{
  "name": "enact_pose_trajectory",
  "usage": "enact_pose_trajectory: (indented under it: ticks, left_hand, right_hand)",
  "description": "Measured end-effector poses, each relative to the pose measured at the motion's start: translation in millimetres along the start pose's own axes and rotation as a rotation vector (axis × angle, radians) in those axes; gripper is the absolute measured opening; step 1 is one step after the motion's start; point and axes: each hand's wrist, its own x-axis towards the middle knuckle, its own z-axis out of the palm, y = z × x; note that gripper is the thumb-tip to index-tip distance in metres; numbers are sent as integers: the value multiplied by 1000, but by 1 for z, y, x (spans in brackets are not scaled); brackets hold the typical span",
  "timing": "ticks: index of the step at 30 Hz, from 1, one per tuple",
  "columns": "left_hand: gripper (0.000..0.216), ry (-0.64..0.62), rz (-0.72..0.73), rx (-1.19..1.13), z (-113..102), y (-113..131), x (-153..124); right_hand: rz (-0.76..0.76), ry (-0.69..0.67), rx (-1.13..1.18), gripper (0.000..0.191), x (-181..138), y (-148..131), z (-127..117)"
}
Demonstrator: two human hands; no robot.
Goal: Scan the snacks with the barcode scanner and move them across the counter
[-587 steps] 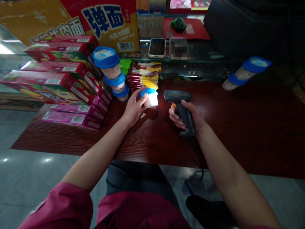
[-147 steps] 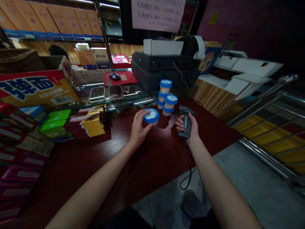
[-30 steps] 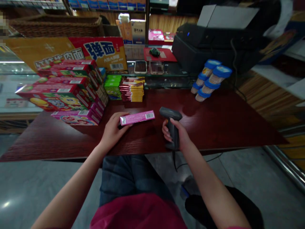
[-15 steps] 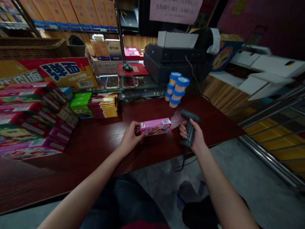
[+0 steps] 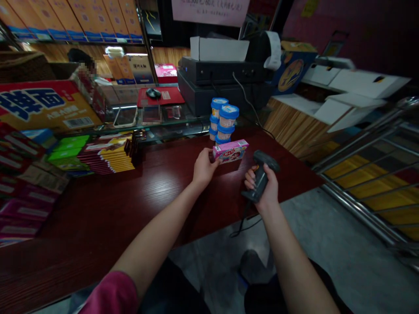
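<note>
My left hand (image 5: 203,167) grips one end of a pink snack box (image 5: 230,151), holding it just over the dark red wooden counter (image 5: 137,196), right in front of a stack of blue-lidded cups (image 5: 222,120). My right hand (image 5: 263,188) is wrapped round the handle of a black barcode scanner (image 5: 261,173), whose head points toward the box. The scanner's cable (image 5: 242,220) hangs off the counter edge.
Chocolate bars (image 5: 113,155) and green packs (image 5: 67,152) are piled at centre left, pink and red boxes (image 5: 19,192) at far left. A noodle carton (image 5: 46,107), phones (image 5: 125,117) and a receipt printer (image 5: 225,74) sit behind. Metal railing (image 5: 376,174) stands on the right.
My left hand has carried the pink box rightward, from the middle of the counter to just in front of the blue-lidded cups. The scanner stays in my right hand.
</note>
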Motion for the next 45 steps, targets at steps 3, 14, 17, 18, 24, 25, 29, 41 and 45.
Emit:
enact_pose_trajectory:
  ticks: [3, 14, 17, 18, 24, 25, 29, 41, 45]
  left_hand:
    - [31, 30, -1, -34, 0, -6, 5]
    - [31, 184, 7, 175, -102, -46, 7]
    - [31, 261, -16, 191, -119, -61, 22]
    - [31, 269, -16, 184, -120, -64, 28]
    - [35, 243, -10, 146, -93, -72, 66]
    - [34, 244, -12, 133, -89, -73, 72]
    - [33, 261, -36, 98, -79, -78, 89]
    - [48, 333, -171, 116, -80, -75, 84]
    - [57, 293, -126, 38, -97, -70, 46]
  right_hand:
    - [-5, -26, -31, 32, 1, 1, -1]
    - [18, -23, -7, 27, 1, 4, -1]
    - [19, -38, -36, 27, 1, 5, -1]
    - [17, -46, -52, 27, 1, 5, -1]
    - [23, -25, -90, 26, 0, 6, 3]
    - [21, -21, -93, 26, 0, 6, 4]
    - [13, -30, -131, 26, 0, 6, 6]
    - [9, 64, -96, 34, 1, 6, 9]
    - [2, 77, -155, 39, -6, 9, 20]
